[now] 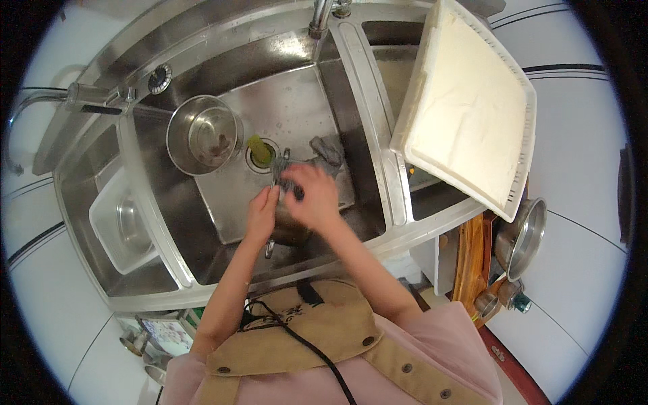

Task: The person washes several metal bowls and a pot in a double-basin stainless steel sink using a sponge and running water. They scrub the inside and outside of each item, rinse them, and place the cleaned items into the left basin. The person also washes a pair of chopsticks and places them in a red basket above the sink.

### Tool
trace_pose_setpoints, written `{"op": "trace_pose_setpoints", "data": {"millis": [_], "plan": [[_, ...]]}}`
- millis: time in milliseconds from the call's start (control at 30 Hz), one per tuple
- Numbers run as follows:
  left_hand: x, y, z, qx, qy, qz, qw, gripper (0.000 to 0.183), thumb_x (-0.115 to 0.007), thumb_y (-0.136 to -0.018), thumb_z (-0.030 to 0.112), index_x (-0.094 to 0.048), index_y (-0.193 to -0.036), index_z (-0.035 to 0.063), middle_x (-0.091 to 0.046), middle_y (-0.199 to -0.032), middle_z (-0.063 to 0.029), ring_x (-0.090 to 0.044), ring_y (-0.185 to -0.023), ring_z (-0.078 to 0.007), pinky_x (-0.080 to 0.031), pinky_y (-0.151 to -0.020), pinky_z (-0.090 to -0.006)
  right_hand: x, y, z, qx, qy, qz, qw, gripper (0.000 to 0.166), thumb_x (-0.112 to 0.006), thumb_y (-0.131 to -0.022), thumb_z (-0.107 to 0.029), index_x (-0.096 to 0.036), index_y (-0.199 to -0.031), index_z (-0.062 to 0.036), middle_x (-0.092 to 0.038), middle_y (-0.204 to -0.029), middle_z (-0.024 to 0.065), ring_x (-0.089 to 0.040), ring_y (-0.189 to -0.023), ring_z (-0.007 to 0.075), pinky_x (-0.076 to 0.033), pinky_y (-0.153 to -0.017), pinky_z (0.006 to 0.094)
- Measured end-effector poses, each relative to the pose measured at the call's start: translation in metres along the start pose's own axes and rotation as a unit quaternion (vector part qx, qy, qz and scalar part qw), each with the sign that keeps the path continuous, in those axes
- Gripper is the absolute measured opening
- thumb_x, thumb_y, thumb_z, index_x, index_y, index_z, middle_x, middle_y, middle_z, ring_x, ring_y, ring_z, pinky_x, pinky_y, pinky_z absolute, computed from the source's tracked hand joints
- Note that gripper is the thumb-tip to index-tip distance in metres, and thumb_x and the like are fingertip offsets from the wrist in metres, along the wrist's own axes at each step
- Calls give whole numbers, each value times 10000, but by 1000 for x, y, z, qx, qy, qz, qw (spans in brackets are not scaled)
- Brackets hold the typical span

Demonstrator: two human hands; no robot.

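Note:
My left hand (263, 210) grips a thin metal utensil over the middle sink basin (293, 101); its exact kind is unclear. Close beside it, my right hand (314, 195) is blurred, with its fingers bent around a dark scrubber-like thing (293, 190) against the utensil. A grey cloth (326, 150) lies on the basin floor to the right. Beyond my hands, a yellow-green thing (260, 151) sits in the drain. A round steel pot (205, 135) with some liquid stands at the basin's left. Below my hands, part of a metal vessel and a handle show, partly hidden.
A large white plastic tray (471, 111) leans over the right basin. In the left basin sits a translucent plastic container (124, 223). A faucet (319, 23) rises at the back, another (76, 96) at the left. Steel bowls (524, 240) stand right of the counter.

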State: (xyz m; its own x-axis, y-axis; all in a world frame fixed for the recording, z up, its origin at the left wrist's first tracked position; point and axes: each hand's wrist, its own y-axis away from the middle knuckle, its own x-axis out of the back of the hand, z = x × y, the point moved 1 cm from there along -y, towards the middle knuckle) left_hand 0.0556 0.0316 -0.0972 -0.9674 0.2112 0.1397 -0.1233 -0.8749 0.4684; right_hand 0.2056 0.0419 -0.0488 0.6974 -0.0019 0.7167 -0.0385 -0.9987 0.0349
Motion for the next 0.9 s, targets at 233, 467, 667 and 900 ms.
{"op": "trace_pose_setpoints", "data": {"millis": [233, 467, 667, 900], "plan": [[27, 22, 57, 23, 4, -13, 1000, 268, -519, -912, 253, -570, -867, -7, -501, -715, 33, -436, -683, -86, -391, -631, -254, -6, -56, 86, -236, -406, -148, 870, 265, -548, -747, -163, -656, -973, -75, -630, -892, 66, -592, -772, 167, -483, -688, 312], [43, 4, 67, 102, 436, 166, 879, 272, -468, -932, 228, -530, -1037, -16, -584, -981, -88, -574, -846, -192, -472, -778, -335, -31, 9, 98, -357, -686, -16, 633, 389, -462, -788, -190, -533, -1154, -75, -578, -1057, 69, -561, -982, 196, -463, -836, 326], [9, -4, 14, 147, 336, 262, 893, 326, -482, -929, 252, -494, -1106, -21, -563, -1036, -92, -542, -935, -219, -461, -792, -364, -35, 43, 2, -56, -206, 103, 972, 367, -547, -744, -127, -556, -1111, -110, -493, -1224, 139, -465, -1138, 296, -363, -957, 386], [15, 7, 18, 179, 268, 209, 923, 395, -508, -920, 291, -471, -1156, -23, -554, -1083, -100, -541, -984, -207, -434, -849, -334, -30, -20, 33, -139, -242, -11, 960, 326, -573, -750, -140, -581, -1066, -59, -596, -1057, 152, -595, -950, 302, -458, -830, 360]]}}
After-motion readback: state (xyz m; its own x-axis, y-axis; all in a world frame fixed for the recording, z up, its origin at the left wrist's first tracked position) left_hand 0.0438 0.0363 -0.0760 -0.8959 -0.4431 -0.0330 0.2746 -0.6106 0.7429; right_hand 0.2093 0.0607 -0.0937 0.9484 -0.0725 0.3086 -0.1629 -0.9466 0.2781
